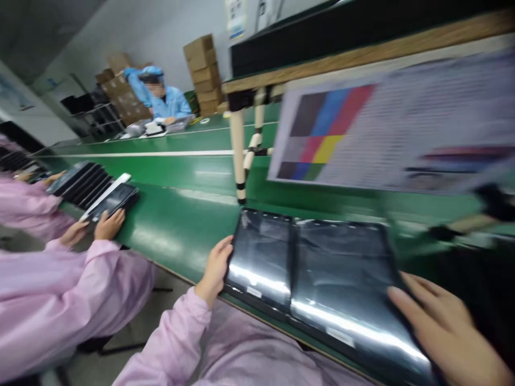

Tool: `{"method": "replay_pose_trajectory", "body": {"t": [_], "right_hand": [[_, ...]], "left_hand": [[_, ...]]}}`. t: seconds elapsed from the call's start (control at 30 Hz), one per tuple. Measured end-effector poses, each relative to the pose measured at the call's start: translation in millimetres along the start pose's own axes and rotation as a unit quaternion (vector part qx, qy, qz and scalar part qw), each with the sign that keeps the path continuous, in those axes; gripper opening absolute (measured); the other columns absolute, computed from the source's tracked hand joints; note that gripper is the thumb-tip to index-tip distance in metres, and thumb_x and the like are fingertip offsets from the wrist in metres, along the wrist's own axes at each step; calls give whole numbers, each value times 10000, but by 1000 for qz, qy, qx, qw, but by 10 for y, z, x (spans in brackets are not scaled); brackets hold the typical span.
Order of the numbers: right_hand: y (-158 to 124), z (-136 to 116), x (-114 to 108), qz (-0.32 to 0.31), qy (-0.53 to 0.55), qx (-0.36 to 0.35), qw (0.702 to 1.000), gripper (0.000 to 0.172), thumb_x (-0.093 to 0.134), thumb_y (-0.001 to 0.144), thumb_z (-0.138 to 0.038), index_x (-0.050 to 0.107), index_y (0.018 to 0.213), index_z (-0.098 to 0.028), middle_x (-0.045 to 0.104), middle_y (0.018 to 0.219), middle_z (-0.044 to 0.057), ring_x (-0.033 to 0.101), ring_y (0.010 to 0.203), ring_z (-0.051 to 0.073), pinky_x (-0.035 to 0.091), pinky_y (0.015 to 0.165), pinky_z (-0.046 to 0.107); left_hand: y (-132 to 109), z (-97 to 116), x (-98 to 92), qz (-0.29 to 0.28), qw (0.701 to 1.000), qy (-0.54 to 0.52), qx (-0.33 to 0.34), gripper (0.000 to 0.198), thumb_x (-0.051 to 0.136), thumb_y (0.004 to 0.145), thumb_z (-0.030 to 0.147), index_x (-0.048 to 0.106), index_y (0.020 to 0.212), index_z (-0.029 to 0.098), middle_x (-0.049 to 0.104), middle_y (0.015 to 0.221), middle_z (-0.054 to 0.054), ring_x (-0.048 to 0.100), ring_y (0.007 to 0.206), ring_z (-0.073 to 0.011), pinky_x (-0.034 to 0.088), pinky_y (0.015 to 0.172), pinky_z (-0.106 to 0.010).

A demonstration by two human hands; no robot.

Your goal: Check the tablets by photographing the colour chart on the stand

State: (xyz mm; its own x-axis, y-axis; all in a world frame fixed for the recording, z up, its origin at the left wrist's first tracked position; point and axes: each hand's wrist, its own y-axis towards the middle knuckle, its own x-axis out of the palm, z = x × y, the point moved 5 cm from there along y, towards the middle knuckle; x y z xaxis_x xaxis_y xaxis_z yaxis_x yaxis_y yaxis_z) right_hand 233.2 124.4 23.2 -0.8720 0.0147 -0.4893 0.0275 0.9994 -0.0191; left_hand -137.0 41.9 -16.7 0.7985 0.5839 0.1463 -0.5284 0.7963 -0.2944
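Two glossy black panels (261, 252) lie side by side on the green work surface (169, 225) in front of me, each with a small white label near its front edge. My left hand (215, 271) grips the outer left edge of the left panel. At the outer edge of the larger right panel (346, 284) is my right hand (446, 316), its fingers and thumb on the edge and slightly blurred. The undersides of both panels are hidden.
A sheet with colour blocks (322, 134) hangs from a shelf (322, 53) on a pale post (238, 155). At left, a co-worker's hands (108, 224) hold a black panel beside a row of panels (84, 182). Another person (164, 99) sits across, near stacked cartons (203, 75).
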Motion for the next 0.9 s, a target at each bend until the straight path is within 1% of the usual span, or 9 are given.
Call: {"method": "replay_pose_trajectory", "body": {"t": [0.07, 0.17, 0.27, 0.43, 0.53, 0.6, 0.63, 0.77, 0.9], "right_hand": [[-64, 8, -127, 20, 43, 59, 997, 481, 660, 800, -639, 719, 1111, -277, 558, 1360, 171, 411, 1436, 407, 359, 1223, 508], [-140, -62, 24, -56, 216, 123, 967, 812, 674, 748, -700, 529, 1430, -284, 584, 1433, 117, 541, 1352, 376, 467, 1135, 528], [-162, -61, 174, -90, 299, 122, 942, 1038, 729, 711, -714, 337, 1563, -270, 554, 1488, 113, 578, 1325, 345, 512, 1088, 506], [-213, -17, -3, -50, 257, 43, 964, 1194, 756, 700, -708, 191, 1632, -220, 276, 1657, 136, 271, 1532, 334, 284, 1239, 508], [-408, -295, -182, -20, 242, -51, 969, 1169, 741, 737, -678, 142, 1643, -245, 145, 1697, 89, 115, 1573, 307, 149, 1267, 520], [-556, -581, -238, -5, 251, -123, 960, 1154, 752, 749, -640, 125, 1643, -266, 133, 1702, 75, 134, 1573, 301, 148, 1268, 518], [-613, -720, -246, 5, 255, -154, 955, 1161, 765, 744, -624, 122, 1642, -266, 137, 1702, 77, 149, 1571, 300, 157, 1268, 514], [-653, -1057, -172, -7, 288, -212, 934, 1175, 776, 692, -705, 214, 1617, -246, 320, 1645, 121, 317, 1520, 321, 289, 1240, 493], [-518, -1048, -85, -71, 339, -146, 927, 1146, 682, 545, -922, 469, 1459, -263, 631, 1377, 131, 602, 1279, 366, 512, 1059, 503]], "left_hand": [[38, -35, 10, -1, 1000, -1, -6, 406, 747, 769, 350, 745, 1135, 174, 696, 1336, -125, 578, 1339, -315, 362, 1207, -468], [54, -43, 16, -4, 1000, -2, 0, 415, 745, 778, 367, 730, 1143, 172, 709, 1312, -128, 620, 1291, -286, 414, 1173, -426], [35, 33, -3, -1, 1000, 3, 14, 316, 734, 796, 339, 743, 1071, 183, 740, 1241, -126, 658, 1239, -284, 453, 1143, -426], [-170, 384, 21, 41, 995, 34, 83, 273, 777, 759, 311, 725, 1002, 200, 717, 1262, -126, 521, 1399, -317, 279, 1255, -463], [-591, 538, 366, -90, 988, 59, 107, 543, 793, 749, 466, 682, 1203, 190, 665, 1359, -149, 569, 1343, -337, 351, 1216, -490], [-960, 588, 682, -217, 965, 74, 127, 736, 741, 788, 554, 561, 1399, 185, 575, 1475, -169, 558, 1354, -344, 404, 1181, -497], [-1125, 617, 801, -243, 954, 82, 152, 796, 711, 818, 563, 470, 1480, 194, 505, 1541, -165, 512, 1401, -335, 399, 1187, -483], [-1479, 750, 944, -128, 936, 150, 292, 934, 728, 829, 496, 245, 1568, 190, 351, 1628, -181, 367, 1503, -310, 301, 1246, -462], [-1555, 791, 951, -68, 906, 233, 347, 1160, 854, 686, 443, 152, 1577, 202, 311, 1619, -208, 348, 1504, -355, 294, 1240, -515]]}}
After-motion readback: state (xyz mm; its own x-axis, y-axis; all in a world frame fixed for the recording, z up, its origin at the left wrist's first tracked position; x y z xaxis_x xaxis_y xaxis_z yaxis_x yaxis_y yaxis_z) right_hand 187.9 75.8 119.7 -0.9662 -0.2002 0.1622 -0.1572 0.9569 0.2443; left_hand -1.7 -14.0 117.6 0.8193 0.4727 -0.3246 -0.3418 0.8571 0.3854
